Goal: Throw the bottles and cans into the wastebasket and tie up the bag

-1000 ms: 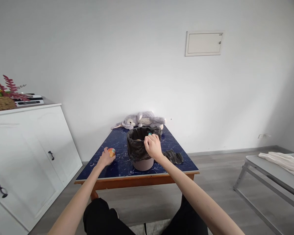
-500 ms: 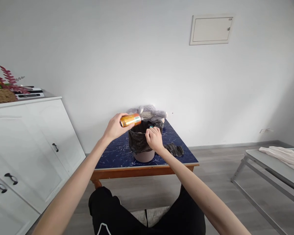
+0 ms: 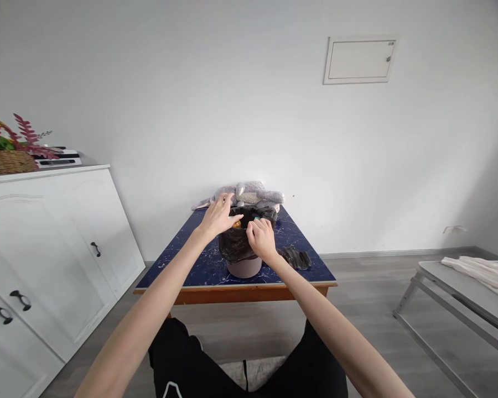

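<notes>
My left hand [image 3: 219,216] is open, thumb and fingers spread, over the left side of a small trash bin [image 3: 244,269] lined with a black plastic bag [image 3: 235,247]. Just below its thumb, a bit of the orange can [image 3: 237,224] shows inside the bin's mouth; the rest is hidden. My right hand [image 3: 261,237] is closed at the near right rim, fingers curled over the bag's edge. A small teal item [image 3: 256,219] peeks out above those fingers; I cannot make out what it is. The bin stands on a blue marbled table [image 3: 203,265].
Grey plush toys [image 3: 253,193] lie behind the bin against the wall. A crumpled black bag [image 3: 295,258] rests right of the bin. White cabinets [image 3: 62,237] stand at left, topped by a wicker basket [image 3: 9,161]. At right is a grey folding table [image 3: 435,272] with a pale cloth [image 3: 481,272].
My left hand has let go of the orange can, which has dropped into the bin, and its fingers have spread. My right hand keeps its place on the rim. The view has shifted slightly.
</notes>
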The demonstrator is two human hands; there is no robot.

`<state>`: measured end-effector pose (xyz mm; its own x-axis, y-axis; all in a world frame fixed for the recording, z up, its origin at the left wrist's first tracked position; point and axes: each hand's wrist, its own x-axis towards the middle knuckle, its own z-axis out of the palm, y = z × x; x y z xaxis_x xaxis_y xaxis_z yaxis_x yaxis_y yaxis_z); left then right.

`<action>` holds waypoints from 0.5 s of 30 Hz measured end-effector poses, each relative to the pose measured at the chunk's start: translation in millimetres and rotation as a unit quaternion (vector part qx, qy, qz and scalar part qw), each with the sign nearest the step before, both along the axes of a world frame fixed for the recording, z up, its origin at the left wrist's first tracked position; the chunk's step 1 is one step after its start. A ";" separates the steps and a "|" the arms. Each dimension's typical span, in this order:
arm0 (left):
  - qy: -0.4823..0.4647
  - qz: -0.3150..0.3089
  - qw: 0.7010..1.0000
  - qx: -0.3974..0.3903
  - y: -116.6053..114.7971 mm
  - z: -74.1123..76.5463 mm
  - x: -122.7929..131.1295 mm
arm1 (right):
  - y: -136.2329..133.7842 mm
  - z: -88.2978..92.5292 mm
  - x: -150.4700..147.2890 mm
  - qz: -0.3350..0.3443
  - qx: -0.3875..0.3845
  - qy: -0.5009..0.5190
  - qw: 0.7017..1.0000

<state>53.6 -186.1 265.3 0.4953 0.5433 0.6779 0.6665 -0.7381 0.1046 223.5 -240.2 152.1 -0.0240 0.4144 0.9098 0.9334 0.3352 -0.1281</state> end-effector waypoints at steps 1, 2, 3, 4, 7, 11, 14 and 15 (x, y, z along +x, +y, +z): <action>-0.025 -0.003 1.000 0.007 1.2 -7.1 -1.3 | 0.0 0.0 -0.2 0.000 0.000 0.001 1.000; -0.055 -0.002 0.998 0.013 2.1 -15.3 -3.7 | 0.0 0.1 -0.5 0.001 -0.001 0.002 1.000; -0.091 0.006 0.996 0.019 3.1 -25.1 -7.5 | -0.1 0.3 -0.6 0.001 -0.002 0.003 1.000; -0.129 0.020 0.991 0.022 4.1 -36.6 -12.6 | -0.2 0.4 -0.7 0.001 -0.004 0.004 1.000; -0.222 0.093 0.971 -0.005 8.8 -81.4 -36.4 | -0.8 1.0 -0.4 0.001 -0.009 0.005 1.000; -0.200 0.187 0.953 -0.130 17.4 -153.8 -80.9 | -1.6 1.7 0.1 -0.001 -0.013 0.002 1.000; -0.130 0.242 0.935 -0.224 19.9 -200.0 -112.9 | -1.9 2.3 0.3 -0.004 -0.016 -0.003 1.000; -0.104 0.253 0.928 -0.251 19.5 -212.1 -121.6 | -1.8 2.7 0.5 -0.005 -0.018 -0.006 1.000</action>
<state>-68.0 -166.6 53.2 -0.0234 0.9440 0.3291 0.8418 -0.1590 0.5159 224.0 -242.0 154.7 -0.0309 0.4469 0.8941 0.9381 0.3218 -0.1284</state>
